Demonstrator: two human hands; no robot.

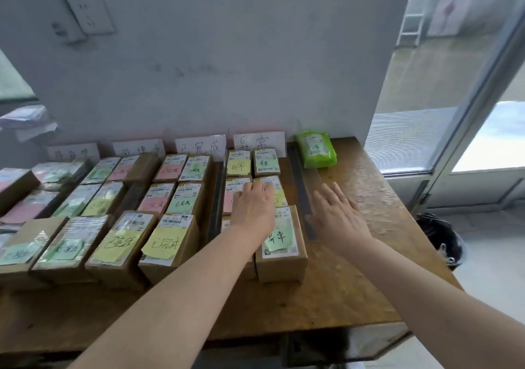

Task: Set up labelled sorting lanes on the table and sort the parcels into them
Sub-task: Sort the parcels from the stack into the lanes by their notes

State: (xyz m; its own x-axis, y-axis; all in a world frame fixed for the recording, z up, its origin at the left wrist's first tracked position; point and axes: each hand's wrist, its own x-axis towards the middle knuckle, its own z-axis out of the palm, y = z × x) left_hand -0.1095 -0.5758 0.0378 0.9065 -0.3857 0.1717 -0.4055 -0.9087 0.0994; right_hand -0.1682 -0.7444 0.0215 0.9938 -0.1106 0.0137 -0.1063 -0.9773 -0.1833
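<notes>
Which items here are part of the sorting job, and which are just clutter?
Job: parcels, lane signs, divider strips, left hand on the parcels, right hand flat by a strip.
Lying about: wall socket, black bag, green packet past the last strip (role unclear).

— Where does the single view look from?
— From the person's head, close above the bench (349,297), facing forward and down toward the wall (227,70) behind it.
— How near?
— Near: the left hand (252,206) and right hand (338,221) reach in from the bottom edge to mid-frame.
</notes>
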